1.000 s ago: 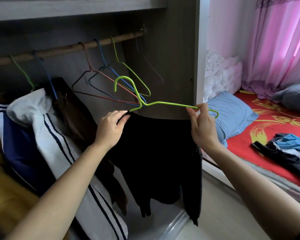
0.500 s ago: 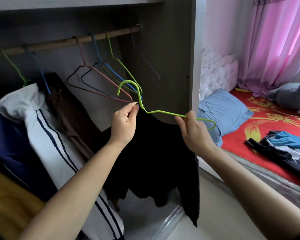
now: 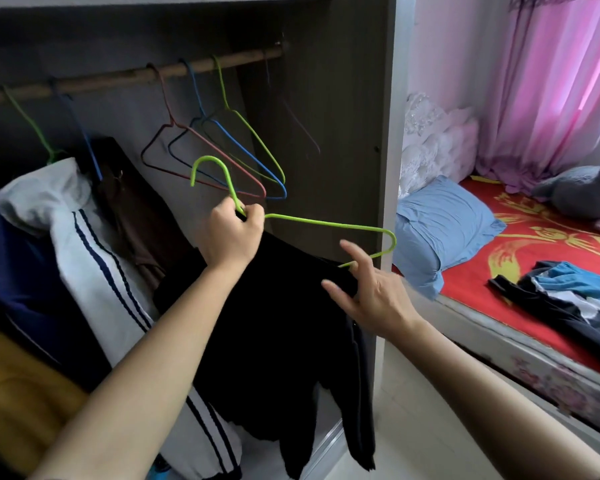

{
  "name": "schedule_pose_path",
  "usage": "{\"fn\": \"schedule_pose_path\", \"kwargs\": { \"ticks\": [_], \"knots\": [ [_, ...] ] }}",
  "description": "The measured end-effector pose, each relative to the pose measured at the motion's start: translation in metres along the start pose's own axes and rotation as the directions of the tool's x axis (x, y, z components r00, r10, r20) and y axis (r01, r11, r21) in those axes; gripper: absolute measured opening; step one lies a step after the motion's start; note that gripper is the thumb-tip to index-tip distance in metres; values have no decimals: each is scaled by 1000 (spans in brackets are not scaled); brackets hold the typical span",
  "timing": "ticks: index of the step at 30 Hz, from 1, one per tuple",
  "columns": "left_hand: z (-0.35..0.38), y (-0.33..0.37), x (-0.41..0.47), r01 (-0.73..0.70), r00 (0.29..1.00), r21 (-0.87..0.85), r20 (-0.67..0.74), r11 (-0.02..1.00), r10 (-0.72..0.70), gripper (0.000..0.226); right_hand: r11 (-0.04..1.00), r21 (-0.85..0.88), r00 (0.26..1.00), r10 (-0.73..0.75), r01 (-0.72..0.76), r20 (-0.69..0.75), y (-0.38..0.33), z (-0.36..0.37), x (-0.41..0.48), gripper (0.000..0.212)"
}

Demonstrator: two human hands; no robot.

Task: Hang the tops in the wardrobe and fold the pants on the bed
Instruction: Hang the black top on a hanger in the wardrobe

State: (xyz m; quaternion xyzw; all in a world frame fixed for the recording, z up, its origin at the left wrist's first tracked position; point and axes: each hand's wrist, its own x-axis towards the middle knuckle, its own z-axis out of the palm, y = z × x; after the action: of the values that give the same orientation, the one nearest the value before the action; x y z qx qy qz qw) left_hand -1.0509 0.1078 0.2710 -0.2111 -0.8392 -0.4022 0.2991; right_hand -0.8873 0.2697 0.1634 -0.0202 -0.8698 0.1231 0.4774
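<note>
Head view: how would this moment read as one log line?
left hand: grips green wire hanger neck | right hand: open, fingers on black top | wooden rail: not hooked

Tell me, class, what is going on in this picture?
A person stands at an open wardrobe, fitting a black top onto a green hanger. The left hand grips the hanger just below its hook, while the right hand, fingers spread, works the garment's shoulder near the hanger's far end, which is still bare. The hanger is not yet on the rail, where several empty hangers wait. More clothes lie in a heap on the bed.
</note>
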Motion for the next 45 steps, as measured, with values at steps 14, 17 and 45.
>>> {"fn": "schedule_pose_path", "kwargs": {
  "ticks": [14,17,45],
  "knots": [
    [-6,-50,20,-308,951,27,-21,951,309,34,974,64,957,-224,216,186,44,-29,-19,21],
    [-7,-58,25,-381,924,45,0,923,381,34,966,91,949,-256,243,183,47,-31,-18,20],
    [22,-5,-19,-385,868,-204,251,900,428,30,996,75,944,-64,42,323,12,-38,50,37]
  ]
}}
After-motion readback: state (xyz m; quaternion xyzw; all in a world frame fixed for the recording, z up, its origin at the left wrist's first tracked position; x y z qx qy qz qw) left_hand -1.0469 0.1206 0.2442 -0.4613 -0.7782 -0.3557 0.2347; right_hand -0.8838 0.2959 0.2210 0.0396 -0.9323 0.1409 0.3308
